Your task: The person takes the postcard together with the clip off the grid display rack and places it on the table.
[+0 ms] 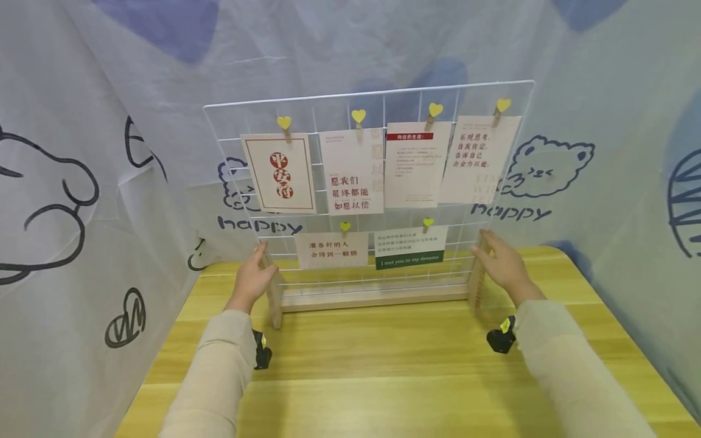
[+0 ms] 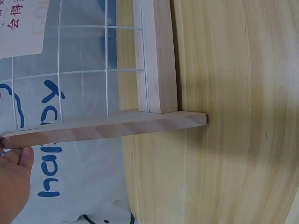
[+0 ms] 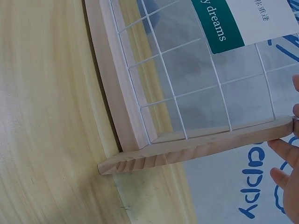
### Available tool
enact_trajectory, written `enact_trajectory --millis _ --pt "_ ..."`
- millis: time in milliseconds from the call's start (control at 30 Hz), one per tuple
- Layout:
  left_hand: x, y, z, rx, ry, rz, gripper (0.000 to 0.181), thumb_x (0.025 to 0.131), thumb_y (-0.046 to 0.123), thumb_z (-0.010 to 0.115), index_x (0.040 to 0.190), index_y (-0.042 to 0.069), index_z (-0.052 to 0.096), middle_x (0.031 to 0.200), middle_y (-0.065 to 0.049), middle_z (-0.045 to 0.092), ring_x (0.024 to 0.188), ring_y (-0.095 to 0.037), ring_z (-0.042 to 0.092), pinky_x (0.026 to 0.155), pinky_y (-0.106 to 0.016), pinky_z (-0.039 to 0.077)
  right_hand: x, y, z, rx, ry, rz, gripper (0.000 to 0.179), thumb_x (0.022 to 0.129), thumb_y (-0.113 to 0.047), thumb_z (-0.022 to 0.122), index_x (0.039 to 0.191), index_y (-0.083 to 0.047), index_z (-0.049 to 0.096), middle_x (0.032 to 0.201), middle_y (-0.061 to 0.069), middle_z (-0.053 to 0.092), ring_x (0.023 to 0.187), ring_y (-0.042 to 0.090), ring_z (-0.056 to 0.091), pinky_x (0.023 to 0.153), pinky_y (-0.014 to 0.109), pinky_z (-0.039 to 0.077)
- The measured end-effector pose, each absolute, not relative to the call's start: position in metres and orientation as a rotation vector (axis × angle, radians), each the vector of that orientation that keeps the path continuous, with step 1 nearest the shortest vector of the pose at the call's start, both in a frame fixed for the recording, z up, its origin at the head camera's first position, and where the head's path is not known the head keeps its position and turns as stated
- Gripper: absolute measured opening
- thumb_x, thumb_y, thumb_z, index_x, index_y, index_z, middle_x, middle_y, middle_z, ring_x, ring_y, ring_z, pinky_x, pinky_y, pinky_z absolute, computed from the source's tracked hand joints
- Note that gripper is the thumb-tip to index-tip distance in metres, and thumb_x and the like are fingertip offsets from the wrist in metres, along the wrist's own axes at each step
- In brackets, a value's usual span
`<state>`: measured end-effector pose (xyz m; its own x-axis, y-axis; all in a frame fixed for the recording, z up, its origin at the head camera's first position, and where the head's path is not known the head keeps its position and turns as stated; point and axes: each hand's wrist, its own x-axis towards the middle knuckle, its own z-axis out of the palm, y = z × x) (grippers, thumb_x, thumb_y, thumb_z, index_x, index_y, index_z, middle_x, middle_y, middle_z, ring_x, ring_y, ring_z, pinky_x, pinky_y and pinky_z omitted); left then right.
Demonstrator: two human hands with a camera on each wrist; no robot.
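Note:
A white wire grid display rack (image 1: 384,104) in a wooden stand (image 1: 378,297) stands upright on the table, with several printed cards hanging on it. Heart-topped yellow clips (image 1: 358,115) pin the cards in two rows. My left hand (image 1: 253,277) holds the upper end of the left wooden side piece (image 2: 107,129). On the opposite side, my right hand (image 1: 502,267) grips the top of the right side piece (image 3: 205,147), with fingers on both sides of its end. The left fingers are partly cut off in the left wrist view.
A wood-grain table (image 1: 350,377) lies under the stand and reaches toward me. Behind and at both sides hangs a pale curtain (image 1: 82,79) with blue bear drawings, close behind the grid.

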<state>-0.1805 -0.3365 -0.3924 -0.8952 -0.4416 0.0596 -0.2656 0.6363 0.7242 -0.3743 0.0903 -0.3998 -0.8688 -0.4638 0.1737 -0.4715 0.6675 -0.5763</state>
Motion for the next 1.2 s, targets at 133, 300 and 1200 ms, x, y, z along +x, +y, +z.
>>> enact_trajectory --millis 133,300,1200 --pt "-0.182 -0.336 -0.392 0.585 -2.635 -1.112 0.063 0.082 0.014 0.047 0.137 0.008 0.016 0.141 -0.015 0.007 0.126 -0.034 0.011 0.101 -0.046 0.012 -0.374 0.091 -0.398 0.798 -2.860 1.010 0.057 0.092 -0.036 0.034 0.135 0.000 0.021 0.137 0.024 0.015 0.121 0.044 0.015 0.098 0.054 0.011" --pt "-0.181 -0.336 -0.391 0.589 -2.648 -1.110 0.064 0.082 0.015 0.047 0.138 0.008 0.015 0.141 -0.016 0.007 0.126 -0.035 0.011 0.101 -0.047 0.012 -0.373 0.091 -0.396 0.792 -2.889 1.015 0.059 0.092 -0.038 0.033 0.135 0.000 0.020 0.138 0.023 0.014 0.121 0.044 0.014 0.098 0.055 0.011" --pt "-0.165 -0.342 -0.363 0.558 -2.684 -1.271 0.058 0.088 0.026 0.043 0.136 0.003 0.018 0.136 -0.022 0.024 0.118 -0.037 0.031 0.094 -0.049 0.029 -0.361 0.087 -0.393 0.860 -2.783 0.980 0.060 0.092 -0.037 0.036 0.129 0.009 0.025 0.132 0.029 0.022 0.119 0.045 0.020 0.097 0.054 0.015"
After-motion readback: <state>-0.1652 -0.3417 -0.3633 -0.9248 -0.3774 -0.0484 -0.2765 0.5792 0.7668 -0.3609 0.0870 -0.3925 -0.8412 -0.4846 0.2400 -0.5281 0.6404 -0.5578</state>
